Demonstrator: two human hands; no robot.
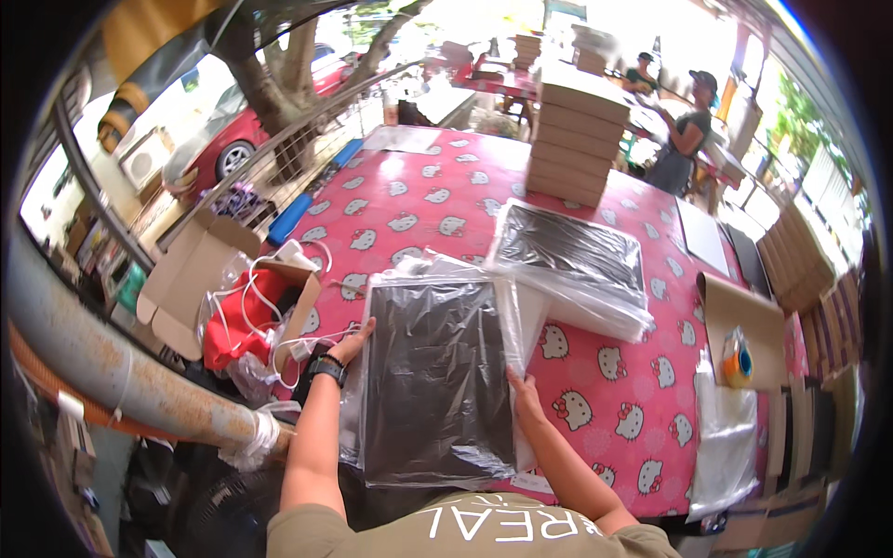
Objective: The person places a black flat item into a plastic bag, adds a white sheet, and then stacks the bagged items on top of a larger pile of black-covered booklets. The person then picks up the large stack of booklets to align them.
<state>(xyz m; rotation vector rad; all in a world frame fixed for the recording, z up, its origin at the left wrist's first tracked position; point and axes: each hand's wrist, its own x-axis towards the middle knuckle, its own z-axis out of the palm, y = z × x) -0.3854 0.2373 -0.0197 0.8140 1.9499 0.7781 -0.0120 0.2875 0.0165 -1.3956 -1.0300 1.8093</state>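
1. Wrapped black panel [437, 372] is in the lower middle of the frame, just before the person's olive shirt [391, 538], inside loose clear film [474, 458]. Whether something supports it below, I cannot tell.
2. The left hand [350, 347] is clamped on the panel's left edge, and the right hand [526, 394] on its right edge, a little lower. Fingers underneath are hidden from me.
3. By my judgement, the step in hand is holding and positioning this panel. The next move calls for equal grip on both sides, because the film looks slippery.
4. At left stands an opened carton [177, 284] with a red bundle [233, 327] inside.
5. At right, a tape roll [739, 365] is on a curled brown sheet [744, 316], with clear bags [724, 456] below.
6. Beyond the panel, near the centre, other wrapped panels [572, 244] lie on the pink table [567, 456].
7. Farther, at upper centre, rises a box stack [577, 135]; at upper right stands a co-worker [688, 135].
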